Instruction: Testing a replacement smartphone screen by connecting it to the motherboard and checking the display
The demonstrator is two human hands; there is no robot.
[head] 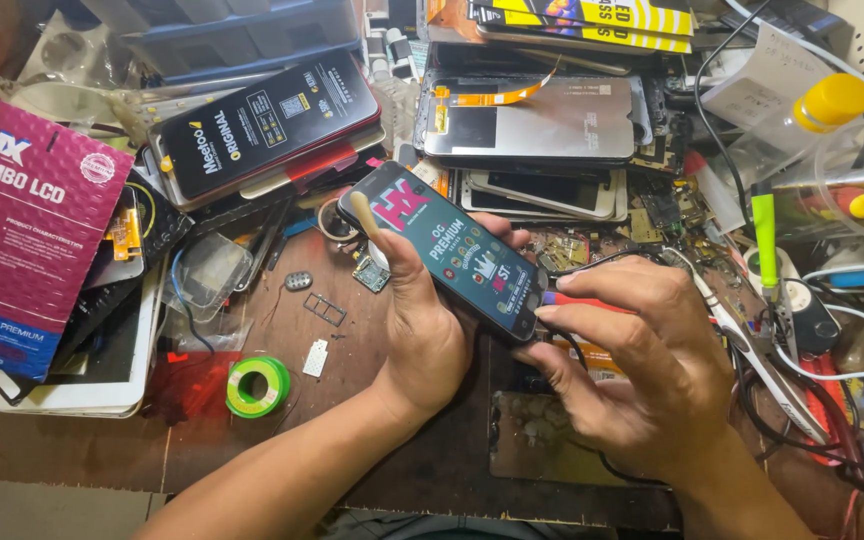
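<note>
Brown wood shows through on the big, messy bench (252, 440), which is piled with phone parts. At the far left lies a large purple cardboard box (27, 235). Far in the middle sits a grey metal phone back panel (542, 120). Near the middle, the left hand (422, 330) is clamped around a dark phone screen with a colourful sticker film (452, 250), holding it tilted above the bench. The right hand (632, 370) has its fingertips pinched together at the screen's near right end. The film looks fully on, so peeling seems not yet done. A small green tape roll (258, 386) lies at the near left.
</note>
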